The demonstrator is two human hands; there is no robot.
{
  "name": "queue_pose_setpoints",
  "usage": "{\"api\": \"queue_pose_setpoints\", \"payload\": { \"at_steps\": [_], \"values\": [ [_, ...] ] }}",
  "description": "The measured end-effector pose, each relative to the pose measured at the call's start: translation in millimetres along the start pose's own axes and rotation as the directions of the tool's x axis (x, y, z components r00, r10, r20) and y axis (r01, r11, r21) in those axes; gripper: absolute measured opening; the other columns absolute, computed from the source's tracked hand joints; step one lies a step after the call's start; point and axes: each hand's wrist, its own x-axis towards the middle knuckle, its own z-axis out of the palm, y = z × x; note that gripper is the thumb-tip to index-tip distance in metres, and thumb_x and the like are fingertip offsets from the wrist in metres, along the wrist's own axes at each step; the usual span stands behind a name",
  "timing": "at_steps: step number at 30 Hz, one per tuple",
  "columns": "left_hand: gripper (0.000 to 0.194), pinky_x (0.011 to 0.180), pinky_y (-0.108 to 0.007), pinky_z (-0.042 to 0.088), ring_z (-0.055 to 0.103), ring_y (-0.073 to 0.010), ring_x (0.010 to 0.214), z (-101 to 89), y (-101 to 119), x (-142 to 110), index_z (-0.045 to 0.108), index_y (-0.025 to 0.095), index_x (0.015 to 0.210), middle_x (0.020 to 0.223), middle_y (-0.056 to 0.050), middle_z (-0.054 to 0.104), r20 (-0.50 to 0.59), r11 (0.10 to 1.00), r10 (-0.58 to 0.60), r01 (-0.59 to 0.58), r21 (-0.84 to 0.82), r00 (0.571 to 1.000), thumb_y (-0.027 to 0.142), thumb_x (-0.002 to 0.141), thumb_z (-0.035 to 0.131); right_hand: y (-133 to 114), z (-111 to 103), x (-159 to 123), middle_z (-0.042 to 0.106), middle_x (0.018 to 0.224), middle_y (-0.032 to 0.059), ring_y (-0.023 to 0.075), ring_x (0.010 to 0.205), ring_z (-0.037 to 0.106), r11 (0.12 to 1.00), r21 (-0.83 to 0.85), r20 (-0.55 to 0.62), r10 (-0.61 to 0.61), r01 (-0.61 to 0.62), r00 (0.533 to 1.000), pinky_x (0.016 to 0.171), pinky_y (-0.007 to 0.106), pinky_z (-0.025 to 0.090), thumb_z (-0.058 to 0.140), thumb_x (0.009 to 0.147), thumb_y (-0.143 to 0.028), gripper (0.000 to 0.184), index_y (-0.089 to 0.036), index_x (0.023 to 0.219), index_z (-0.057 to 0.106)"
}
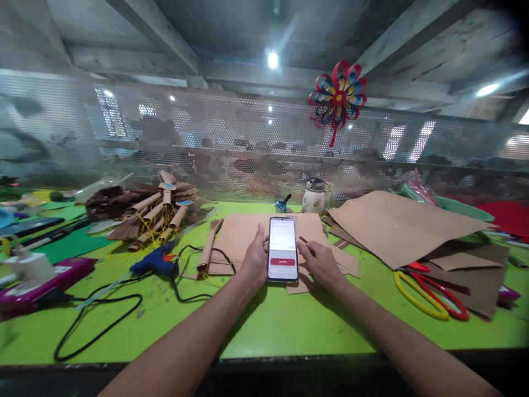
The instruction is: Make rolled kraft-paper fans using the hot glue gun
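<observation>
Left hand [255,255]: fingers grasp the smartphone [283,249] upright, above the tabletop [256,325], between its near edge and the kraft paper sheets [239,234]. Right hand [320,262]: fingers curled beside the phone; grip cannot be told. Toward the far edge: small blue container [281,207], dark object standing in it; lidded patterned jug [314,198], contents hidden. Green basin [465,208] near the far right corner, contents partly covered.
</observation>
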Motion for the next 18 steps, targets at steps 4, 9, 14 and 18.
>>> {"api": "queue_pose_setpoints", "payload": {
  "at_steps": [4, 9, 14, 18],
  "values": [
    [0.054, 0.064, -0.035, 0.057, 0.070, -0.0232, 0.070, 1.4, 1, -1, 0.064, 0.012, 0.101, 0.083, -0.013, 0.072, 0.020, 0.999, 0.010, -0.010, -0.035, 1.000, 0.059, 0.089, 0.042, -3, -3, -2, 0.058, 0.096, 0.0123, 0.0223, 0.078, 0.062, 0.988, 0.149, -0.119, 0.057, -0.039, 0.991, 0.049, 0.034, 0.059, 0.039, 0.089, -0.062, 0.044, -0.022, 0.075, 0.049],
    [0.053, 0.063, -0.035, 0.057, 0.071, -0.0234, 0.070, 1.7, 1, -1, 0.064, 0.012, 0.099, 0.082, -0.013, 0.072, 0.019, 0.999, 0.014, -0.013, -0.031, 1.000, 0.059, 0.089, 0.043, -13, -7, -6, 0.044, 0.126, 0.0130, 0.0291, 0.105, 0.055, 0.959, 0.280, -0.176, 0.023, 0.028, 0.984, 0.054, 0.037, 0.062, 0.040, 0.091, -0.057, 0.036, -0.023, 0.092, 0.053],
    [0.053, 0.063, -0.035, 0.057, 0.071, -0.0238, 0.071, -0.8, -3, 2, 0.065, 0.012, 0.096, 0.081, -0.013, 0.072, 0.033, 0.999, 0.041, -0.040, -0.012, 0.999, 0.059, 0.088, 0.044, -13, -7, -5, 0.044, 0.133, 0.0105, 0.0310, 0.116, 0.049, 0.970, 0.128, -0.222, -0.174, 0.205, 0.960, 0.072, 0.050, 0.059, 0.037, 0.095, -0.045, 0.025, -0.027, 0.106, 0.052],
    [0.052, 0.065, -0.035, 0.057, 0.071, -0.0240, 0.073, -3.9, -6, 4, 0.065, 0.012, 0.097, 0.080, -0.013, 0.072, 0.058, 0.998, 0.065, -0.064, -0.016, 0.996, 0.060, 0.087, 0.046, -12, -7, -3, 0.051, 0.126, 0.0098, 0.0281, 0.117, 0.048, 0.939, -0.071, -0.233, -0.344, 0.337, 0.910, 0.093, 0.056, 0.046, 0.036, 0.095, -0.036, 0.023, -0.025, 0.106, 0.052]
  ]
}}
